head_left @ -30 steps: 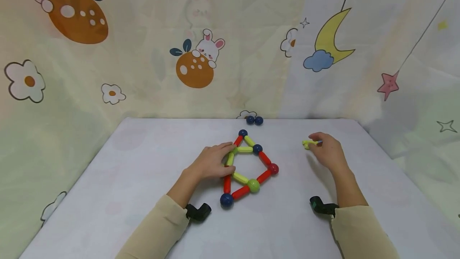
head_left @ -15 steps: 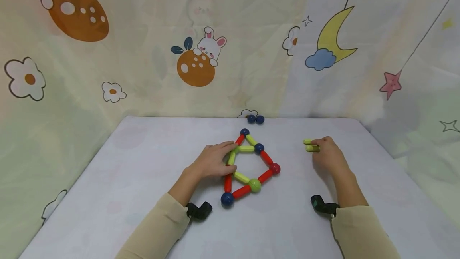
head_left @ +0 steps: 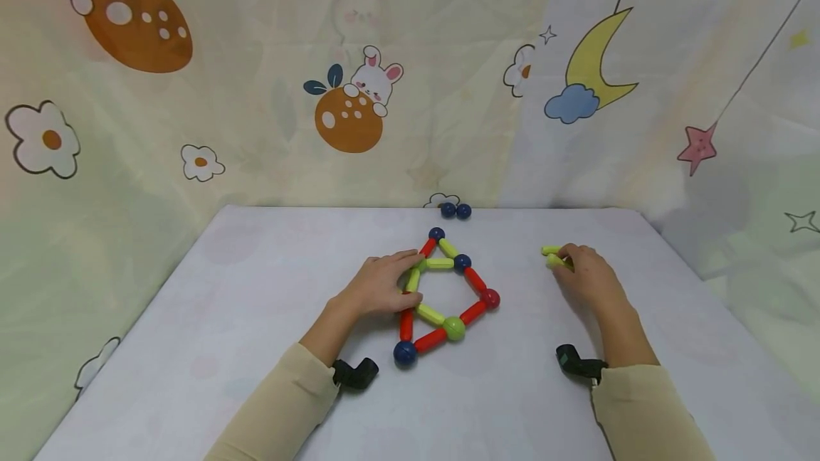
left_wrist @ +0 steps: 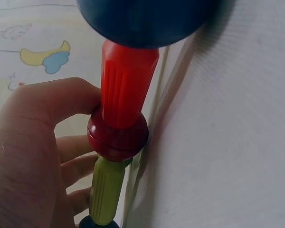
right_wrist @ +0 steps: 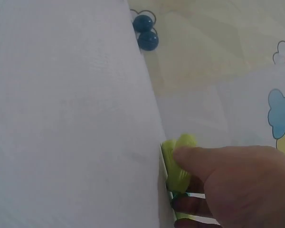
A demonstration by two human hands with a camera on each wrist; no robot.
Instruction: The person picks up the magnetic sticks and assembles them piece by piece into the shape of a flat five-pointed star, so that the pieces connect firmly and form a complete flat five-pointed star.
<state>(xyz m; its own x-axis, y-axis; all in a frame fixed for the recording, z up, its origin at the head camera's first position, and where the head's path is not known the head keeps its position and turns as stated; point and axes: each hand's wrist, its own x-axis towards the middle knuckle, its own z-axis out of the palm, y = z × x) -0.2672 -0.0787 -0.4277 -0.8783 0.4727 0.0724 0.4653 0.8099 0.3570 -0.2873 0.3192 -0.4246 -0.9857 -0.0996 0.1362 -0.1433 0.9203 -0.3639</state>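
Note:
A flat frame of magnetic rods and balls lies on the white table, with red rods (head_left: 474,313), yellow-green rods (head_left: 430,314), blue balls (head_left: 405,353) and a green ball (head_left: 454,329). My left hand (head_left: 378,287) grips its left side. In the left wrist view the thumb bends against a dark red ball (left_wrist: 118,135) between a red rod (left_wrist: 128,85) and a yellow-green rod (left_wrist: 106,190). Off to the right, my right hand (head_left: 591,277) pinches a yellow-green magnetic rod (right_wrist: 183,173) between thumb and fingers. Another yellow-green rod (head_left: 549,250) sits right beside it.
Two loose blue balls (head_left: 455,211) sit together at the table's back edge. Behind the table (head_left: 269,247) hangs a printed cloth (head_left: 256,91). Each wrist wears a black camera mount (head_left: 356,375).
My right hand shifts slightly, and the yellow-green rod in its fingers turns from lying parallel to the other rod to an angle. The left hand and the frame stay in place.

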